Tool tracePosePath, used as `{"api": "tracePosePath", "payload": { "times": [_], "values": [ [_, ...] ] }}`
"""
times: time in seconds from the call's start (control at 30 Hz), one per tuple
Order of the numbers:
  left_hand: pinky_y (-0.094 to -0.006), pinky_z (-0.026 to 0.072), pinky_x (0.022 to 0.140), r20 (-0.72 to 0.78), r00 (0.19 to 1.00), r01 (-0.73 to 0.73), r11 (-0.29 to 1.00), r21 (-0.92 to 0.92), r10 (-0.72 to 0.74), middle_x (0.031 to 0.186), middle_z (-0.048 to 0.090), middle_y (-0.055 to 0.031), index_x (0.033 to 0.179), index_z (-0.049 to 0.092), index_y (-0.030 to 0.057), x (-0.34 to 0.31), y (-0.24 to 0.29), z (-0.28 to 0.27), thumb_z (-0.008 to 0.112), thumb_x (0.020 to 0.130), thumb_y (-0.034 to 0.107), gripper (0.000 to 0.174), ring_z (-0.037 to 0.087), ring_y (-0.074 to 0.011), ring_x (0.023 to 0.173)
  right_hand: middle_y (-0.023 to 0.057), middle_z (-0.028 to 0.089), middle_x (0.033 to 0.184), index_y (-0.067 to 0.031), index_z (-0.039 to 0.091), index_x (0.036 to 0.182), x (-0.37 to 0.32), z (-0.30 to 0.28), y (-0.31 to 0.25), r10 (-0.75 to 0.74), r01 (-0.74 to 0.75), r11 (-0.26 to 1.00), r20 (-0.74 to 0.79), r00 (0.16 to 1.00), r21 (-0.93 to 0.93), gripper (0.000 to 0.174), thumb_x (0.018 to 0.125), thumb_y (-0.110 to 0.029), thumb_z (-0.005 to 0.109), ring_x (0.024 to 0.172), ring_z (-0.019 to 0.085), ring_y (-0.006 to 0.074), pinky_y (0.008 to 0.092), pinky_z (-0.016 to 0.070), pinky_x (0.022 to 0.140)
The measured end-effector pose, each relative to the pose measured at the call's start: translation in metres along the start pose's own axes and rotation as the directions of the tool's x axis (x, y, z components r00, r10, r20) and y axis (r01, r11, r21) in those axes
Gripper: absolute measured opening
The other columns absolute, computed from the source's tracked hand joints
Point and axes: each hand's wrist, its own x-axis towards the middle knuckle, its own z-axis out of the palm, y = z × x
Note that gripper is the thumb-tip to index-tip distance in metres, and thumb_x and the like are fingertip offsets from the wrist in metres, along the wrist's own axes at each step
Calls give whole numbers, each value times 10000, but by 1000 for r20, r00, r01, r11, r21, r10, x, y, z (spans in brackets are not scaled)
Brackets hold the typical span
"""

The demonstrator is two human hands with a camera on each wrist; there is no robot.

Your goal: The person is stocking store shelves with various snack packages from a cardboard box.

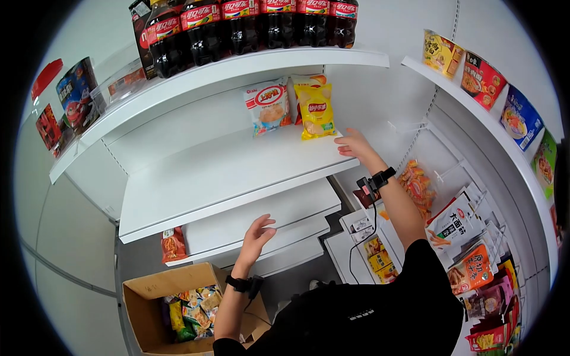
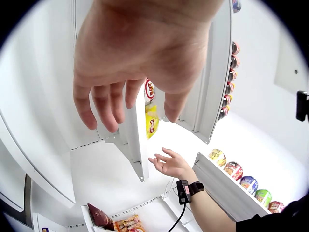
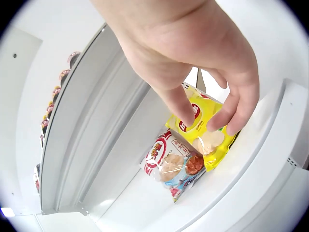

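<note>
A yellow bag of potato chips (image 1: 316, 113) stands upright at the right end of the white middle shelf (image 1: 225, 166). Just to its left is a white and blue snack bag (image 1: 268, 107), and part of an orange bag (image 1: 321, 79) shows behind the yellow one. My right hand (image 1: 355, 145) hovers at the shelf's right end beside the chips, fingers loosely bent and nothing in them. In the right wrist view its fingertips overlap the yellow bag. My left hand (image 1: 255, 240) hangs in the air before the shelf's front edge, fingers apart and holding nothing.
A cardboard box (image 1: 142, 320) with many snack packs stands at lower left, near a red snack bag (image 1: 173, 244) on the lower shelf. Cola bottles (image 1: 243, 26) line the upper shelf. Cup noodles (image 1: 483, 80) and hanging snack packs (image 1: 454, 222) are on the right.
</note>
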Motion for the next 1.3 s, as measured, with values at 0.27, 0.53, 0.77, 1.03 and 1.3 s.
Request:
{"api": "tracePosePath", "payload": {
  "times": [0.27,0.53,0.77,1.03,1.3],
  "values": [
    [-314,452,881,-31,994,98,993,-69,-101,1204,541,-90,1314,427,47,-45,-27,4,562,910,181,446,562,-184,1022,141,541,1127,9,414,1241,-87,15,25,-88,93,942,-32,996,321,530,841,-275,614,798,587,218,327,517,744],
    [-313,451,874,-173,977,104,985,-140,-128,1202,553,-83,1297,452,47,-110,-35,22,564,911,210,434,567,-175,1021,125,611,1017,-5,529,1085,-148,19,80,-61,31,866,44,997,499,337,901,-286,549,736,570,161,310,498,742],
    [-296,438,867,-362,905,158,967,-202,-224,1207,556,-78,1289,463,56,-196,-52,55,575,908,247,441,564,-167,1034,122,619,1002,-21,539,1048,-208,17,128,69,-147,815,158,985,560,287,912,-274,528,764,558,159,308,491,746],
    [-282,457,824,-577,777,121,959,-255,-252,1160,578,-73,1273,471,29,-306,-67,104,591,900,248,449,572,-143,963,128,601,1045,-23,534,1063,-273,6,195,186,-331,730,292,938,598,345,901,-328,546,787,548,163,326,480,780],
    [-265,473,794,-788,518,213,943,-257,-332,1091,610,-36,1229,507,48,-426,-79,110,572,912,278,397,580,-108,916,117,597,1042,-21,529,1074,-330,15,238,275,-480,684,416,867,549,346,910,-325,536,820,543,158,338,471,819]
  ]
}}
